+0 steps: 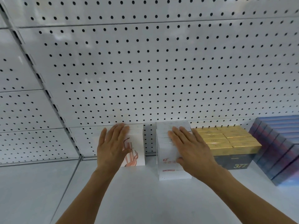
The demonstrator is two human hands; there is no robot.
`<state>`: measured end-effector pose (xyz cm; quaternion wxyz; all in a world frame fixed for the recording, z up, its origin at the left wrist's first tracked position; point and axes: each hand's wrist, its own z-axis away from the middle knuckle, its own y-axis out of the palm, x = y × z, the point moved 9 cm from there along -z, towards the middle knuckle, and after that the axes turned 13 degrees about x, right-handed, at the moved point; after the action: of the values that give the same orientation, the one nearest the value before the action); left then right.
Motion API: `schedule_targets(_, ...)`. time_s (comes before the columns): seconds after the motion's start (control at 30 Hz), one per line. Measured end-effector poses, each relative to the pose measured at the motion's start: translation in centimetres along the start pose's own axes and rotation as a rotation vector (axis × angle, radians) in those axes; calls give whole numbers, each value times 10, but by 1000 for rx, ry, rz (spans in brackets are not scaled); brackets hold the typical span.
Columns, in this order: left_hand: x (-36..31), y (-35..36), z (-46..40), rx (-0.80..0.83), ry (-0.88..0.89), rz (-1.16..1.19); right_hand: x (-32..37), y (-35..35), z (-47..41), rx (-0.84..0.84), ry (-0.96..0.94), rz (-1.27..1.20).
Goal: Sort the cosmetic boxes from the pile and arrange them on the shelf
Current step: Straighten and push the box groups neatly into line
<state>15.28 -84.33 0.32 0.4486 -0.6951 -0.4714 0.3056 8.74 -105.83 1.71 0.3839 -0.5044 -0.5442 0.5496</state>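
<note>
Two groups of white cosmetic boxes stand on the white shelf (129,199) against the pegboard back. The left group (137,143) has a pink drawing on its front; my left hand (111,147) lies flat against its left side and front, fingers spread. The right group (168,159) carries red print; my right hand (189,151) rests flat on its top and right side, fingers extended. A narrow gap separates the two groups. Neither hand wraps around a box.
Right of the white boxes stand gold-topped dark boxes marked 377 (233,143), then a row of dark blue-purple boxes (278,149). The pegboard wall (145,70) rises behind. A shelf divider seam (71,175) runs at the left.
</note>
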Motion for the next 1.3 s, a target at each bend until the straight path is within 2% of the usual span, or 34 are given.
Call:
schedule_targets(0.13, -2, 0, -1, 41, -13, -5, -2, 6, 1, 20, -4, -9)
schedule_targets(0.23, -35, -12, 4, 48, 75, 90, -11, 0, 6, -14, 0, -152)
schedule_targets(0.3, -68, -27, 11, 57, 111, 367, -26, 0, 10, 5, 80, -386)
schedule_targets(0.4, -106, -15, 13, 244, -2, 974, -49, 8, 16, 9, 197, -857)
schedule_targets(0.43, -116, -8, 10, 270, -2, 1106, -52, 14, 15, 37, 204, -1032)
schedule_targets(0.53, -126, 7, -1, 323, -63, 1303, -53, 27, 9, 96, 149, -1346)
schedule_targets(0.7, -136, 17, -4, 334, -144, 1428, -46, 29, 4, 125, 60, -1474)
schedule_targets(0.8, -135, 21, -4, 327, -184, 1438, -47, 28, 4, 114, 44, -1416)
schedule_targets(0.9, -137, 16, -4, 332, -153, 1426, -50, 28, 4, 108, 67, -1372)
schedule_targets(1.0, -133, 15, -4, 359, -85, 1330, -50, 16, 7, 60, 79, -1194)
schedule_targets(1.07, -128, 11, -2, 379, -19, 1138, -50, 3, 13, 29, 80, -930)
schedule_targets(1.13, -121, 10, 3, 380, 0, 838, -45, -4, 16, 40, 61, -638)
schedule_targets(1.23, -117, -7, 6, 155, 144, 449, -38, -4, 15, 42, 15, -377)
schedule_targets(1.3, -116, -14, 7, 90, 207, 316, -36, -5, 16, 6, 22, -271)
